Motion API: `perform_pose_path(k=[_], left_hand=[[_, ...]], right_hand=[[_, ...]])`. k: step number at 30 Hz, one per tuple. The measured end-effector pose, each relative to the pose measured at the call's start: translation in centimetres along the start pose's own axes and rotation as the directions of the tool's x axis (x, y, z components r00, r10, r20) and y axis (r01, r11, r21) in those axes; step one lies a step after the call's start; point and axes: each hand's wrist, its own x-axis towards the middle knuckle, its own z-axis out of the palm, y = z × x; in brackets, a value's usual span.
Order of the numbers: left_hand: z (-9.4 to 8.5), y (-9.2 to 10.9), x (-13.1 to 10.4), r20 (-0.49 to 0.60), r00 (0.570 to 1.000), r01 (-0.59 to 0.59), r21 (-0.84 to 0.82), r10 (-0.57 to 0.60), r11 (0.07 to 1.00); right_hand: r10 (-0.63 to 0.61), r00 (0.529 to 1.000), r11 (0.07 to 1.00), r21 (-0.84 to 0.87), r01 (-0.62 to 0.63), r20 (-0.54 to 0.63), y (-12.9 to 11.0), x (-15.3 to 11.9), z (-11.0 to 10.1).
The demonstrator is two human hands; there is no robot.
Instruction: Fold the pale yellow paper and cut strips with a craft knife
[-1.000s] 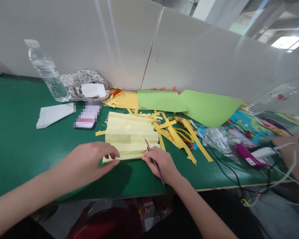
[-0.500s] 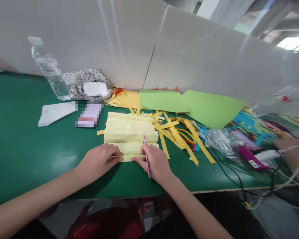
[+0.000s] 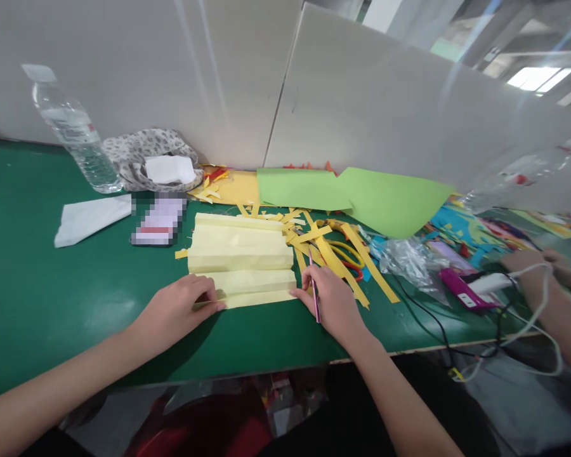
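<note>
A pale yellow sheet of paper (image 3: 240, 257), creased across in several folds, lies on the green table in front of me. At its near left corner, my left hand (image 3: 183, 308) pinches the edge between thumb and fingers. My right hand (image 3: 335, 301) is at the near right corner, its thumb tip touching the paper's edge. Held in its curled fingers is a slim pinkish-purple pen (image 3: 315, 295), pointing up and away from me. Yellow paper strips (image 3: 335, 257) lie just beyond that hand, partly over scissors with yellow handles (image 3: 347, 247).
Green paper sheets (image 3: 393, 203) lie along the grey partition. At left stand a water bottle (image 3: 78, 133), a spotted cloth bag (image 3: 133, 155) and a phone (image 3: 159, 219). To the right are crumpled plastic (image 3: 412, 260), a magenta power bank (image 3: 464, 289) with cables, and another person's hand (image 3: 528, 270).
My right hand, still with the pen, has slid right along the paper's near edge to its corner. My left hand keeps its pinch. The whole view has shifted slightly.
</note>
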Motion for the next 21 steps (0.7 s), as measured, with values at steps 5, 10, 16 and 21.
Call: perform_pose_path(k=[5, 10, 16, 21], left_hand=[[-1.3, -0.9, 0.6, 0.032, 0.998, -0.055, 0.032, 0.054, 0.998], [-4.1, -2.0, 1.2, -0.011, 1.0, -0.003, 0.0, 0.003, 1.0], [-5.3, -2.1, 1.0, 0.052, 0.99, -0.134, 0.025, 0.133, 0.991], [-6.3, -3.6, 1.1, -0.132, 0.99, 0.077, 0.158, -0.056, 0.984]], right_hand=[[0.053, 0.996, 0.983, 0.182, -0.039, -0.076, 0.4, -0.1, -0.4], [0.145, 0.989, 0.902, 0.412, -0.125, -0.019, -0.5, 0.3, 0.8], [0.196, 0.979, 0.779, 0.596, -0.192, 0.059, -1.8, 0.7, 2.1], [0.234, 0.971, 0.759, 0.615, -0.213, 0.048, -2.1, 0.6, 2.1]])
